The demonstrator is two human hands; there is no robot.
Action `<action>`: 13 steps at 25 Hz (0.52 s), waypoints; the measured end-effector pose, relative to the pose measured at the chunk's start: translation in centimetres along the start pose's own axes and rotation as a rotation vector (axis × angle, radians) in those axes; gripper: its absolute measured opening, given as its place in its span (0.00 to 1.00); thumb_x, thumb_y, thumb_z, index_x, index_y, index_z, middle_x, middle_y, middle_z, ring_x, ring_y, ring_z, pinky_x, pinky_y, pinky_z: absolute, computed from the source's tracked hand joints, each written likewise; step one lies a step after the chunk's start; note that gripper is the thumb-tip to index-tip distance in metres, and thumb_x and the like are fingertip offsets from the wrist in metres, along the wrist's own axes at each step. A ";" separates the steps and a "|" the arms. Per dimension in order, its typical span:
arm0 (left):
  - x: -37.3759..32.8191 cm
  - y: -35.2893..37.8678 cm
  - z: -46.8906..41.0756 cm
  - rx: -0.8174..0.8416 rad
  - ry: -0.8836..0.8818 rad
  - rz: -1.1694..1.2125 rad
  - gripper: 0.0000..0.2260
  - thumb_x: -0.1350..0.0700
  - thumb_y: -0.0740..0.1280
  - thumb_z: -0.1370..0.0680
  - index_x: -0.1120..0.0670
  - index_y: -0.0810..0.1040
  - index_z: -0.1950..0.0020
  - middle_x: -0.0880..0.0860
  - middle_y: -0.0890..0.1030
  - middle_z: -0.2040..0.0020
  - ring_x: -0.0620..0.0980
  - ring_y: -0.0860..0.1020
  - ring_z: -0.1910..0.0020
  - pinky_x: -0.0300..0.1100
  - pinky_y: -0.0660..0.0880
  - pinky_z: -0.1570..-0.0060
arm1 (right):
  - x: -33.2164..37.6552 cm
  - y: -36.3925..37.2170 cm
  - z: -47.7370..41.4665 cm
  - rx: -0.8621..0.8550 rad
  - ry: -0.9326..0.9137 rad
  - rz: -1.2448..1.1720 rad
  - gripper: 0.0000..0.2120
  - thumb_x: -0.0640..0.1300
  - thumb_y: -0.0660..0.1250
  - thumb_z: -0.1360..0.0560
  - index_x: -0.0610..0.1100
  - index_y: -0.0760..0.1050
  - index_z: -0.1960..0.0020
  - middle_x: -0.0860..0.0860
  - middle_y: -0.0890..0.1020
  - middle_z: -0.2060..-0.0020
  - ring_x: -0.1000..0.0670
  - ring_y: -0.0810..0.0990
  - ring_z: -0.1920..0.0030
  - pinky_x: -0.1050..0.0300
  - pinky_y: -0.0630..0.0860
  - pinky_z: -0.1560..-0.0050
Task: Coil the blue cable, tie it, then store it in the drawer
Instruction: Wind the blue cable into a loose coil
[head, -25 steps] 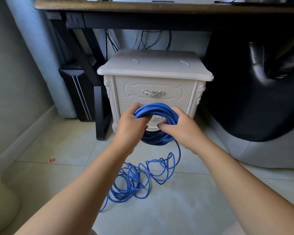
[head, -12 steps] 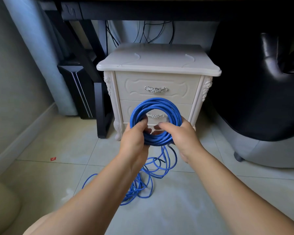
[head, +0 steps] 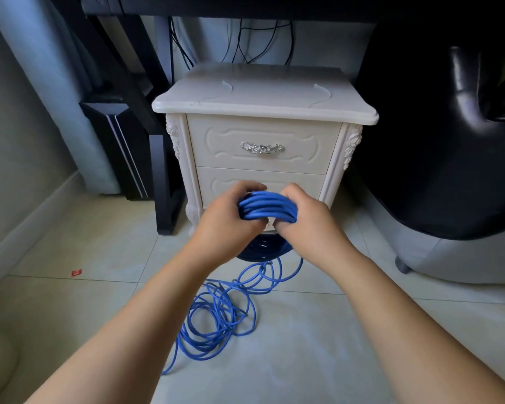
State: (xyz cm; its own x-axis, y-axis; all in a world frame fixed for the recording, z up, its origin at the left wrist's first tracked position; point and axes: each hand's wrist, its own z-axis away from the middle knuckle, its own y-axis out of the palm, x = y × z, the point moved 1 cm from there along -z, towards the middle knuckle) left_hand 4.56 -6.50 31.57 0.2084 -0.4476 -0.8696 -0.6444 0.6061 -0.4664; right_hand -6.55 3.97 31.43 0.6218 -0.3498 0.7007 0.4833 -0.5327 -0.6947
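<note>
A coil of blue cable hangs between my two hands in front of the lower drawer of a cream nightstand. My left hand grips the coil's left side, and my right hand grips its right side. The coil is tipped nearly flat, its top edge facing me. The loose rest of the cable trails down from the coil into a tangle of loops on the floor tiles. The upper drawer is closed and has a silver handle. My hands hide the lower drawer's handle.
A black desk leg and a dark flat box stand left of the nightstand. A black leather chair bulks on the right. Cords hang behind the nightstand. A small red scrap lies on the tiles at left.
The coil has tipped from upright and face-on to nearly flat. Both hands have closed round its sides. The view has moved closer to the nightstand.
</note>
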 end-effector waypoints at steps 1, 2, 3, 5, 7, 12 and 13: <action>0.0 0.0 0.1 0.012 0.042 -0.072 0.13 0.61 0.70 0.28 0.47 0.78 0.47 0.43 0.82 0.59 0.37 0.78 0.63 0.27 0.71 0.63 | 0.2 0.0 0.2 0.006 -0.047 0.069 0.12 0.38 0.65 0.28 0.51 0.66 0.54 0.50 0.77 0.62 0.42 0.76 0.59 0.50 0.73 0.60; -0.1 0.0 0.2 0.014 0.067 -0.102 0.10 0.60 0.71 0.28 0.48 0.78 0.50 0.43 0.81 0.63 0.37 0.77 0.65 0.28 0.70 0.66 | 0.3 0.0 0.3 -0.002 -0.075 0.080 0.12 0.38 0.65 0.28 0.52 0.66 0.54 0.51 0.77 0.63 0.42 0.75 0.59 0.50 0.73 0.60; -0.2 0.0 0.3 0.001 0.079 -0.102 0.07 0.60 0.71 0.27 0.49 0.78 0.54 0.43 0.79 0.67 0.37 0.75 0.68 0.28 0.68 0.68 | 0.3 0.1 0.4 -0.019 -0.084 0.051 0.12 0.38 0.65 0.29 0.53 0.67 0.54 0.52 0.77 0.63 0.43 0.75 0.60 0.51 0.73 0.60; -0.3 -0.1 0.4 -0.043 0.086 -0.051 0.06 0.60 0.71 0.27 0.50 0.77 0.58 0.42 0.76 0.72 0.38 0.72 0.72 0.30 0.66 0.71 | 0.5 0.2 0.6 -0.076 -0.054 -0.087 0.12 0.38 0.67 0.30 0.54 0.70 0.55 0.54 0.79 0.64 0.48 0.76 0.62 0.53 0.74 0.60; -0.4 -0.3 0.4 -0.081 0.052 0.092 0.05 0.61 0.71 0.27 0.52 0.78 0.58 0.43 0.75 0.73 0.40 0.70 0.72 0.33 0.66 0.69 | 0.5 0.3 0.5 -0.094 0.019 -0.266 0.12 0.38 0.69 0.30 0.54 0.74 0.54 0.56 0.80 0.64 0.53 0.76 0.62 0.58 0.73 0.59; -0.2 -0.8 0.3 -0.221 -0.125 0.521 0.06 0.63 0.71 0.25 0.51 0.80 0.54 0.45 0.75 0.69 0.43 0.70 0.70 0.45 0.71 0.58 | -0.1 0.6 0.8 0.058 0.166 -0.360 0.09 0.52 0.72 0.30 0.53 0.75 0.54 0.58 0.81 0.62 0.57 0.80 0.60 0.59 0.75 0.54; -0.3 -0.7 0.3 -0.239 -0.149 0.578 0.06 0.63 0.70 0.25 0.51 0.80 0.54 0.45 0.75 0.70 0.43 0.70 0.71 0.45 0.71 0.58 | 0.0 0.7 0.9 0.068 0.161 -0.305 0.12 0.57 0.72 0.32 0.54 0.74 0.54 0.57 0.82 0.61 0.56 0.81 0.60 0.57 0.77 0.54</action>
State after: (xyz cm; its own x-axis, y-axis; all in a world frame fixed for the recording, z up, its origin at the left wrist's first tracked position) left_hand 5.21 -6.60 32.07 -0.1328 0.0135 -0.9911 -0.8260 0.5511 0.1182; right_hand -5.63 4.28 30.77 0.3398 -0.3027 0.8905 0.6751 -0.5808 -0.4550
